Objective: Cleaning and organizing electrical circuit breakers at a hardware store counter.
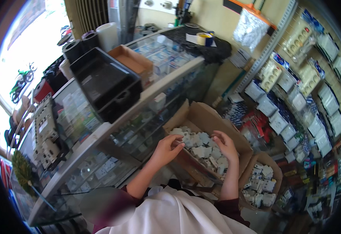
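Note:
Before me stands a large cardboard box (214,117) with its flaps up. Inside lies a heap of white plastic electrical fittings (207,147), some of which look like switch or socket parts. My left hand (169,146) hovers over the box's near left edge, fingers curled loosely and apart, with nothing seen in it. Over the right part of the heap is my right hand (225,144), fingers spread and bent, holding nothing that I can see. Whether any fingertip touches the fittings is hard to tell.
A smaller cardboard box (278,175) of similar fittings adjoins on the right. To the left runs a glass display counter (100,137), carrying a black plastic crate (106,79), an open brown carton (132,60) and a feather duster (23,172). Packaged sockets (278,121) hang on the right wall.

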### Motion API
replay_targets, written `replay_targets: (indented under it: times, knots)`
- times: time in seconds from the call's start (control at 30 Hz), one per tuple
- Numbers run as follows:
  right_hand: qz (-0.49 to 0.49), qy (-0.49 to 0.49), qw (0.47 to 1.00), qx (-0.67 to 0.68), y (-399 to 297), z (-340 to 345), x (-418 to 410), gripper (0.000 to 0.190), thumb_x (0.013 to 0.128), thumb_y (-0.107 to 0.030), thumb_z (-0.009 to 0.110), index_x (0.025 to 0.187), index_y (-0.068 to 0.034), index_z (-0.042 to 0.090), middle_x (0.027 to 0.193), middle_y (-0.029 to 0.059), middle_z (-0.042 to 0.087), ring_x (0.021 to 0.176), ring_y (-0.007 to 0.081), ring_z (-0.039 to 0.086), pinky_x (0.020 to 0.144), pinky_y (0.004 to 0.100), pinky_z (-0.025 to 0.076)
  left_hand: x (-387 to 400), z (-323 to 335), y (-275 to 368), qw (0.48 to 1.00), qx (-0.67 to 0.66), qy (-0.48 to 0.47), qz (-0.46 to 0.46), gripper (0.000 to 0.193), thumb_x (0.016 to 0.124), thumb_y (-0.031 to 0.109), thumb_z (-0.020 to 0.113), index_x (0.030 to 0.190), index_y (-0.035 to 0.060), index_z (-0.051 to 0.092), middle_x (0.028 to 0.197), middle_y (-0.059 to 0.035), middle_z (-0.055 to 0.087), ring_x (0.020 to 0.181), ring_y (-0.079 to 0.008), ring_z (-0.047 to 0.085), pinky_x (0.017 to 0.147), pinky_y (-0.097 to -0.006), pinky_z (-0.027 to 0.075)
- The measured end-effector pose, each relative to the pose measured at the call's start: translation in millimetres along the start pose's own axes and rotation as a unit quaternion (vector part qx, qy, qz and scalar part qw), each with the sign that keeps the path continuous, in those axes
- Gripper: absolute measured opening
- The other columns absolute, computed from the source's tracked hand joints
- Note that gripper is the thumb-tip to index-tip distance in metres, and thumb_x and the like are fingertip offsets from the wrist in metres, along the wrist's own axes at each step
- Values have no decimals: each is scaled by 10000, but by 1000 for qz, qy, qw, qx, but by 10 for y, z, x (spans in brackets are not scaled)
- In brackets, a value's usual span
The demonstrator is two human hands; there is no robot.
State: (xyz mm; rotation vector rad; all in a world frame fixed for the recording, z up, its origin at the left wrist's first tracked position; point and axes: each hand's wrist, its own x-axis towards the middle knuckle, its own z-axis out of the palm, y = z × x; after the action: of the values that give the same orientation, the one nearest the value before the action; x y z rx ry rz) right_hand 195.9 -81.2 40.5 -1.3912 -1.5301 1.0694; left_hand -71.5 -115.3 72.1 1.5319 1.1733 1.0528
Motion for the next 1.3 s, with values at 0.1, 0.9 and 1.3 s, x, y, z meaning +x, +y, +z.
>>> replay_targets:
  times: [0.1,0.9,1.3]
  knots:
    - [50,-38,996,-57,632,-250,54,365,868,-205,568,1176,-22,500,1044,94,592,916,162,576,780,271,452,358,444,-429,999,2,-48,13,343,780,163,630,1060,-22,557,960,-150,606,822,-226,620,696,-314,490]
    - [186,-274,944,-9,1455,66,465,402,710,-213,726,1002,0,550,916,75,583,714,137,574,565,265,510,895,1356,-1555,877,347,-298,-145,660,508,270,792,1084,62,547,1033,-201,516,971,-353,526,853,-381,440]
    - [303,-202,897,251,651,-206,459,184,826,-192,577,936,-57,636,803,22,630,694,98,600,598,242,496,829,731,-622,942,-28,-312,-119,492,784,216,643,1212,45,474,1168,-136,511,1104,-215,481,944,-330,372]
